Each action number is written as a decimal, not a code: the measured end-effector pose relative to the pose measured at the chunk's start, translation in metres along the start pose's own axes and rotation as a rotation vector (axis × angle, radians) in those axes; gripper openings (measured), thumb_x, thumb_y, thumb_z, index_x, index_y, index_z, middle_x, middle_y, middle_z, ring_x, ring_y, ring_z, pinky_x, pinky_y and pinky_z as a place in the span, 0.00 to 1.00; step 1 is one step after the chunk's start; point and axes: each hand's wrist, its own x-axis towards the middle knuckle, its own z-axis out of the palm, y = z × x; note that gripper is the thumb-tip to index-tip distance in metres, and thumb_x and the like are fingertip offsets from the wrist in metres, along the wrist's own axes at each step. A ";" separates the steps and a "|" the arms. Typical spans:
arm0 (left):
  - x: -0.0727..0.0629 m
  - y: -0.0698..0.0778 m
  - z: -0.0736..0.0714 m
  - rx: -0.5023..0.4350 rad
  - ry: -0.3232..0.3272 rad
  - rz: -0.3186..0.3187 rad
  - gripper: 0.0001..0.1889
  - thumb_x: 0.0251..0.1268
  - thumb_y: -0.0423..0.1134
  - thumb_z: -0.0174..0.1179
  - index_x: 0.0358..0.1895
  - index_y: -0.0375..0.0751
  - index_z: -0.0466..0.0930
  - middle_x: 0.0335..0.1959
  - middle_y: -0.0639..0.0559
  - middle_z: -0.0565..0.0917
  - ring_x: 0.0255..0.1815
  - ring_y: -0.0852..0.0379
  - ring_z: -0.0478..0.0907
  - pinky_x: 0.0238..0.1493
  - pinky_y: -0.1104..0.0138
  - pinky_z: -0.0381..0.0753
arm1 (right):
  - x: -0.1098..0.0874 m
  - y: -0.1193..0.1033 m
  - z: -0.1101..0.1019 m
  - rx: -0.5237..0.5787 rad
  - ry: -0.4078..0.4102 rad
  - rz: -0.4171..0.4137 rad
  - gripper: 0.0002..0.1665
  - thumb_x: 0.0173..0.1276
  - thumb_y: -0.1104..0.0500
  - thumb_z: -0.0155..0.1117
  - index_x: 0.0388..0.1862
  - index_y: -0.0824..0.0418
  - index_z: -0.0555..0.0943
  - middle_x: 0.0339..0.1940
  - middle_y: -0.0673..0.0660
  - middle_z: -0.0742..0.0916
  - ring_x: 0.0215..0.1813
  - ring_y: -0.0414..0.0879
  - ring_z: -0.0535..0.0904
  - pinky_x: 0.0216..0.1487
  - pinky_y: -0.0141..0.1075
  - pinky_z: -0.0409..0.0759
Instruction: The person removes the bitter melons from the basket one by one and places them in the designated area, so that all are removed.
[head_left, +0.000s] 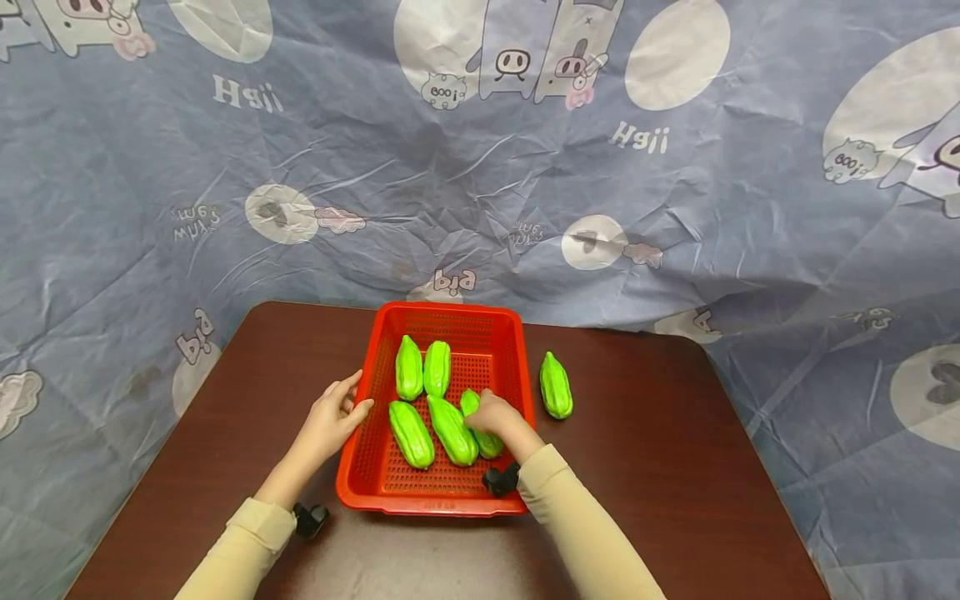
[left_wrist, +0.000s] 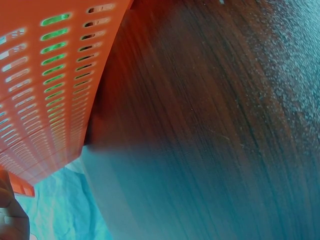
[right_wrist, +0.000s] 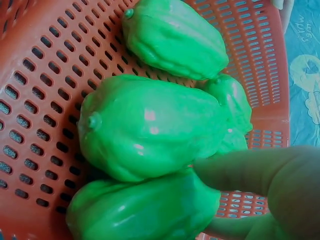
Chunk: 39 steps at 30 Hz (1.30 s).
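Observation:
A red plastic basket (head_left: 435, 506) with slotted walls stands on the table. My left hand (head_left: 339, 411) grips its left rim; in the left wrist view only part of that hand (left_wrist: 12, 215) shows beside the basket wall (left_wrist: 60, 95). Inside the basket lie several green papayas, among them one at front left (head_left: 412, 435) and one at the middle (head_left: 452, 431). My right hand (head_left: 498, 419) reaches in and holds the rightmost papaya (right_wrist: 145, 210) between thumb and fingers. That papaya rests against the middle one (right_wrist: 155, 125). The hand hides part of it.
One more green papaya (head_left: 556, 386) lies on the dark brown table (head_left: 645, 467), right of the basket. Behind the table hangs a blue-grey cloth (head_left: 480, 183) with cartoon prints. Black wrist cameras sit under both wrists, the right one (head_left: 501, 480) over the basket's front right corner.

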 end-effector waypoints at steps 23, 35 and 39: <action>0.000 0.003 0.001 0.009 0.004 -0.005 0.32 0.68 0.39 0.63 0.71 0.31 0.66 0.42 0.44 0.76 0.33 0.58 0.68 0.33 0.71 0.71 | -0.007 -0.007 -0.007 -0.008 0.122 -0.040 0.38 0.61 0.62 0.67 0.69 0.72 0.67 0.54 0.67 0.81 0.51 0.55 0.79 0.52 0.46 0.78; 0.000 0.003 0.002 0.014 0.009 -0.012 0.31 0.68 0.39 0.63 0.71 0.30 0.66 0.41 0.44 0.76 0.34 0.58 0.69 0.33 0.71 0.71 | -0.025 -0.024 -0.042 0.037 0.202 -0.088 0.40 0.64 0.56 0.68 0.72 0.66 0.66 0.60 0.66 0.80 0.58 0.59 0.78 0.56 0.50 0.77; -0.001 0.004 0.002 0.015 0.012 -0.010 0.31 0.68 0.39 0.63 0.71 0.30 0.66 0.41 0.44 0.76 0.33 0.58 0.68 0.33 0.71 0.71 | -0.031 -0.024 -0.058 0.055 0.219 -0.088 0.40 0.66 0.56 0.67 0.74 0.65 0.64 0.64 0.66 0.78 0.63 0.60 0.76 0.60 0.52 0.76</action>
